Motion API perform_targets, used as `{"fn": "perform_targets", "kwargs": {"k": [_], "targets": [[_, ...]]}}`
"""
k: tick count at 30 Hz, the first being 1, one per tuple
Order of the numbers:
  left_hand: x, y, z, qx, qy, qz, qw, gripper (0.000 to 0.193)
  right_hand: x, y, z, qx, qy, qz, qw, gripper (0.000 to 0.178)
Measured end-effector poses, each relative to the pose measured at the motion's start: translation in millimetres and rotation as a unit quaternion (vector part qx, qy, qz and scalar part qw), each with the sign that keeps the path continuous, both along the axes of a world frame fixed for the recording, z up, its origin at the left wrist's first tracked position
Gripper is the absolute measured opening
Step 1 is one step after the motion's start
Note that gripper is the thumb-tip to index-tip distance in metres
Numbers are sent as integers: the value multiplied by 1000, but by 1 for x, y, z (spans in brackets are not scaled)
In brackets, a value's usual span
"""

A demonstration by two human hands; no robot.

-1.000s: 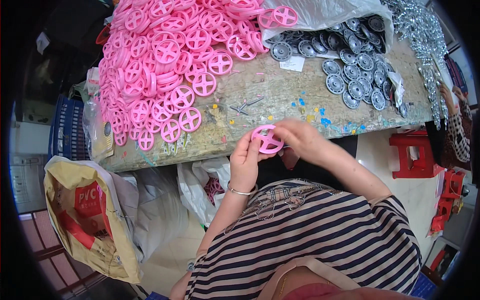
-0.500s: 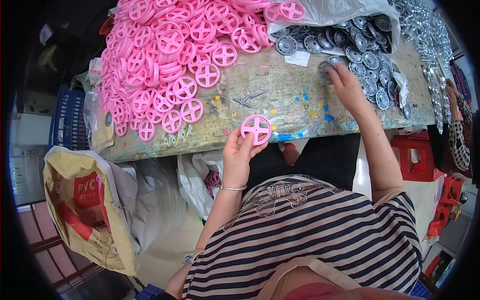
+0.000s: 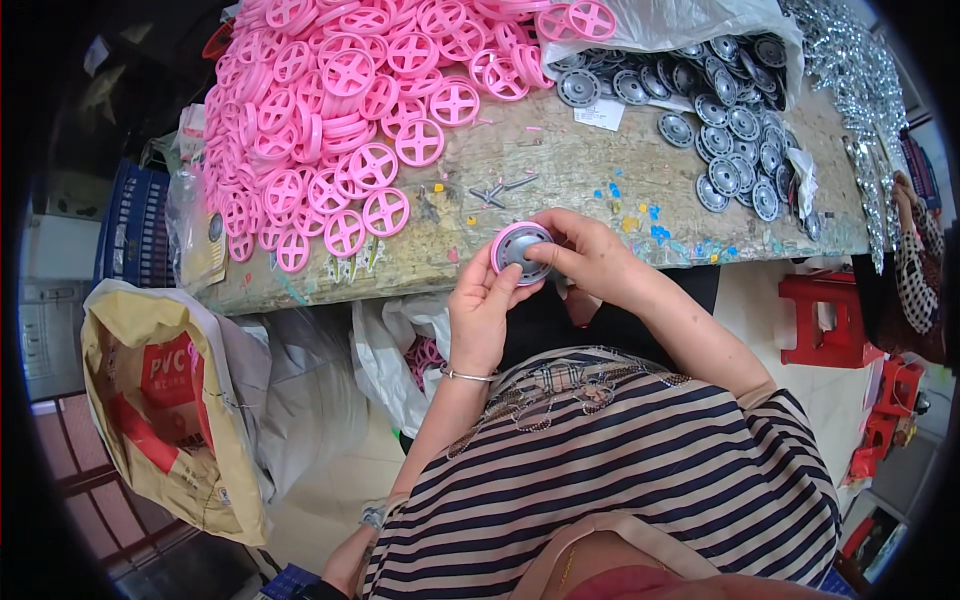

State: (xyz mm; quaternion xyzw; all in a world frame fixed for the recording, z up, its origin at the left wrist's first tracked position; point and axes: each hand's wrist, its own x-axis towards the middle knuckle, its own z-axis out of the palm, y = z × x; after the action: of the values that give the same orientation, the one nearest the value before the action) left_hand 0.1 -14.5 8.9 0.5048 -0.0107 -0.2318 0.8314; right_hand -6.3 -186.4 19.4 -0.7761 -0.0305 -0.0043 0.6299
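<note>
Between my two hands, just off the table's near edge, is a pink plastic wheel ring (image 3: 497, 248) with a grey wheel disc (image 3: 518, 246) set inside its rim. My left hand (image 3: 482, 308) grips the ring from the lower left, its thumb on the disc's face. From the right, my right hand (image 3: 590, 258) closes on the same wheel, thumb pressed on the disc and fingers curled around the far rim. A big heap of pink spoked wheels (image 3: 352, 72) covers the table's left part. Many dark grey discs (image 3: 741, 123) spill from a white plastic bag (image 3: 690, 22) at the far right.
The worn table (image 3: 560, 150) carries a few dark thin sticks (image 3: 500, 188), a paper label (image 3: 598, 114) and coloured scraps. Silver tinsel (image 3: 850, 70) hangs over its right end. A yellow-lined sack (image 3: 170, 420) stands at left, a red stool (image 3: 826, 318) at right. Another person's arm shows far right.
My right hand has come from the grey disc pile to the pink wheel in my left hand, bringing a disc. The disc now lies within the pink ring.
</note>
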Motion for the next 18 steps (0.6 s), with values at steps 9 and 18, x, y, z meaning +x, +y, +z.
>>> {"fn": "perform_targets", "kwargs": {"k": [9,18], "targets": [[-6,10,-8,53,-20,-1,998,35,-2,13,3,-28,175,4,984,26],[-14,42,-19,59,-8,73,996,34,7,48,-7,-57,122,57,989,27]]}}
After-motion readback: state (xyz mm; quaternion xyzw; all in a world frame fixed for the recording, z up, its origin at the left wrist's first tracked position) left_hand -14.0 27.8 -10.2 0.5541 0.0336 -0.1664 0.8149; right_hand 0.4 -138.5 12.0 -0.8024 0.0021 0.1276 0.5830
